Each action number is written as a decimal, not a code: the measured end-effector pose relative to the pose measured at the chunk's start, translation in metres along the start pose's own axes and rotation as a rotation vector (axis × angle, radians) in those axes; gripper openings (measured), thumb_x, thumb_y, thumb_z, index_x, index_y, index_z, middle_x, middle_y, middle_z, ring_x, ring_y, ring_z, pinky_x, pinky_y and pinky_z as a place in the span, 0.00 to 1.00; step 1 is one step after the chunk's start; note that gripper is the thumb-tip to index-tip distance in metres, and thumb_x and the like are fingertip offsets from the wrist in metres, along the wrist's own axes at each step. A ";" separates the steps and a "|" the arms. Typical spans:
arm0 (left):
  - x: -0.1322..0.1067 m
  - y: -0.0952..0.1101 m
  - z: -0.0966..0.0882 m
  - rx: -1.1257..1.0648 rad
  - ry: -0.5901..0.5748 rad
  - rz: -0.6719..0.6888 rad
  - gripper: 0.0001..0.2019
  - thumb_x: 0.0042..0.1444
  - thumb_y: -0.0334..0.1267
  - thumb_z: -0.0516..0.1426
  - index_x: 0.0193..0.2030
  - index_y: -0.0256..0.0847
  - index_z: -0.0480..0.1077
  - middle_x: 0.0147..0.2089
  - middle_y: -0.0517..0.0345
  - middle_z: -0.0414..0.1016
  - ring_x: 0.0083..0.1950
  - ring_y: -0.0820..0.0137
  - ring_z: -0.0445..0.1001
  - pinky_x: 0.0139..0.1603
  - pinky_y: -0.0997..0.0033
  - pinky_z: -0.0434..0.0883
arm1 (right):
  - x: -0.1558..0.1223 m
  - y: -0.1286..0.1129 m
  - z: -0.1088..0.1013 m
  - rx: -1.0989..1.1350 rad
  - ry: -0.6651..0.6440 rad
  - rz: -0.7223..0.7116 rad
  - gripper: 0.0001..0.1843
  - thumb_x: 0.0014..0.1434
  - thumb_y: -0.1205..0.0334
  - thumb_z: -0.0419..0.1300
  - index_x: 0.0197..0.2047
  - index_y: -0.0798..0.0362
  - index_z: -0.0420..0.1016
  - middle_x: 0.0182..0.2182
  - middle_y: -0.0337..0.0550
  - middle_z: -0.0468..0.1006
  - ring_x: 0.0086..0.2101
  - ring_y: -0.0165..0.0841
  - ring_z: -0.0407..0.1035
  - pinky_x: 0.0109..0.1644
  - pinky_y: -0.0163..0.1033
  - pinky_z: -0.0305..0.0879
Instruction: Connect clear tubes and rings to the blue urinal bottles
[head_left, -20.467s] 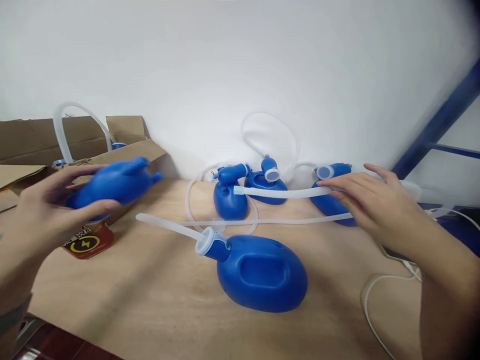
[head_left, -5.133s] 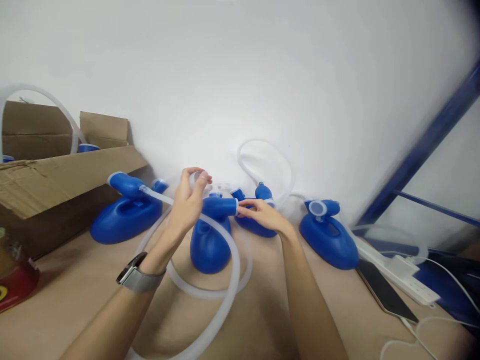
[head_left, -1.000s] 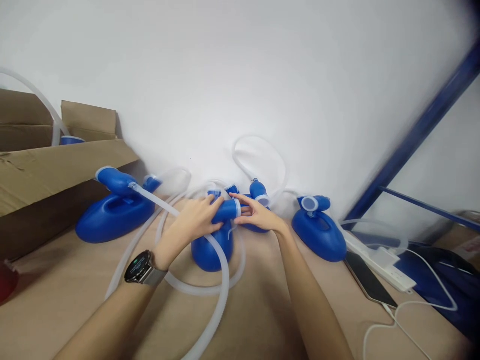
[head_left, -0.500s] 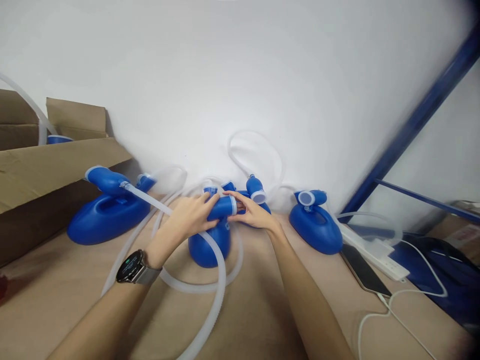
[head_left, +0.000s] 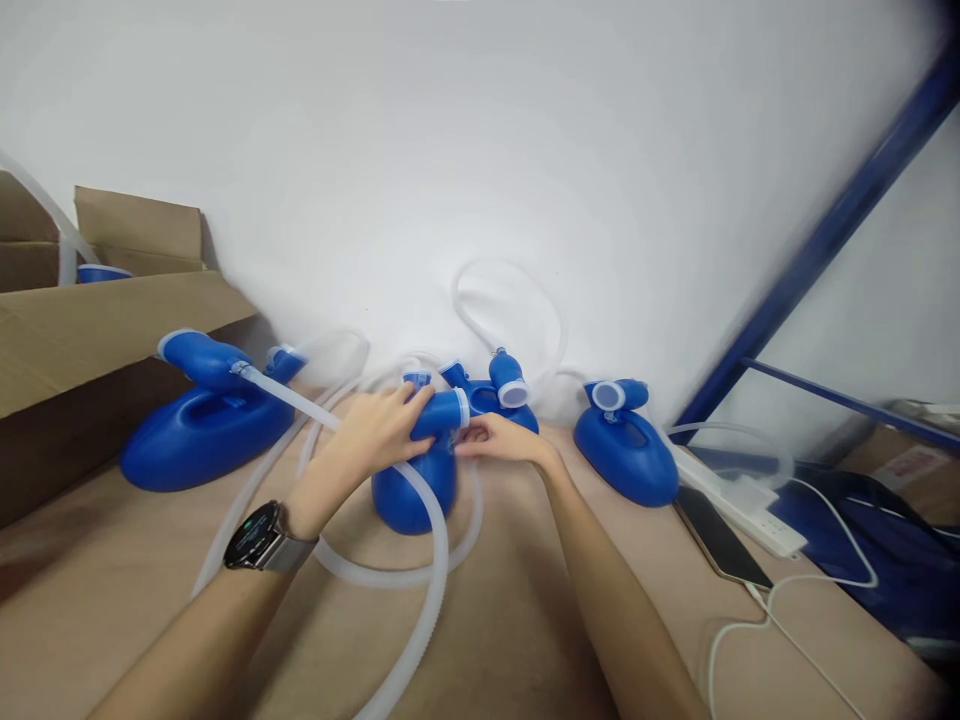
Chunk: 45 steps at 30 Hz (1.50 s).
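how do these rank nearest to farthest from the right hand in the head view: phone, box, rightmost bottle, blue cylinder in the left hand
From the right hand:
1. Blue cylinder: just left, gripped by the left hand
2. Rightmost bottle: to the right
3. Phone: farther right, past the bottle
4. Box: far left

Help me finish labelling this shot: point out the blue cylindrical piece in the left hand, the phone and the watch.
Blue cylindrical piece (head_left: 443, 413), head view: its side, near the pale-rimmed end.
Phone (head_left: 722, 538), head view: the middle of its dark screen.
Watch (head_left: 253, 536), head view: its dial.
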<state>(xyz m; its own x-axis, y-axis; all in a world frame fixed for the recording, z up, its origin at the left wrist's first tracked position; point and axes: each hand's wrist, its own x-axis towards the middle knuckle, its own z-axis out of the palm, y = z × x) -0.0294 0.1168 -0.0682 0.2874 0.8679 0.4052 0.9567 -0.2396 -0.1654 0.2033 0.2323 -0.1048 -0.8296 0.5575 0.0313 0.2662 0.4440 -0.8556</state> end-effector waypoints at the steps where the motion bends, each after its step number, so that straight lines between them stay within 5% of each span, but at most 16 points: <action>1: 0.000 0.000 0.000 -0.001 -0.001 -0.001 0.30 0.62 0.50 0.61 0.67 0.40 0.65 0.60 0.41 0.75 0.53 0.49 0.78 0.42 0.60 0.72 | 0.002 0.001 0.002 0.057 0.007 -0.008 0.22 0.55 0.45 0.73 0.43 0.55 0.85 0.34 0.44 0.85 0.31 0.35 0.78 0.40 0.41 0.77; 14: 0.000 0.000 0.000 -0.007 -0.016 -0.011 0.30 0.63 0.48 0.61 0.68 0.39 0.64 0.59 0.42 0.75 0.53 0.48 0.78 0.42 0.59 0.71 | 0.018 0.022 0.017 0.278 0.168 -0.099 0.21 0.47 0.49 0.78 0.40 0.55 0.86 0.38 0.46 0.87 0.41 0.42 0.80 0.56 0.52 0.74; 32: 0.000 0.000 0.000 0.009 -0.023 -0.029 0.32 0.62 0.49 0.62 0.70 0.40 0.62 0.61 0.44 0.75 0.55 0.49 0.78 0.44 0.59 0.72 | 0.032 0.040 0.036 0.453 0.313 -0.111 0.22 0.40 0.54 0.81 0.36 0.55 0.84 0.35 0.43 0.85 0.37 0.37 0.78 0.47 0.45 0.73; 37: 0.000 0.001 0.000 0.012 -0.014 -0.026 0.32 0.62 0.51 0.62 0.69 0.40 0.64 0.62 0.43 0.74 0.54 0.48 0.78 0.44 0.58 0.72 | 0.036 0.045 0.041 0.473 0.343 -0.114 0.23 0.42 0.49 0.79 0.36 0.54 0.83 0.31 0.41 0.83 0.30 0.34 0.75 0.40 0.42 0.71; 45: -0.001 0.001 0.001 0.004 -0.004 -0.031 0.32 0.63 0.50 0.61 0.70 0.40 0.63 0.61 0.41 0.74 0.53 0.48 0.79 0.44 0.58 0.72 | 0.037 0.046 0.045 0.482 0.323 -0.130 0.25 0.47 0.46 0.78 0.40 0.54 0.81 0.32 0.41 0.83 0.34 0.34 0.75 0.39 0.38 0.68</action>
<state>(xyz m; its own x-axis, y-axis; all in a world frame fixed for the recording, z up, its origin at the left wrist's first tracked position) -0.0286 0.1161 -0.0693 0.2578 0.8764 0.4069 0.9648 -0.2111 -0.1566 0.1625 0.2417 -0.1667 -0.6286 0.7389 0.2427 -0.1436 0.1964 -0.9700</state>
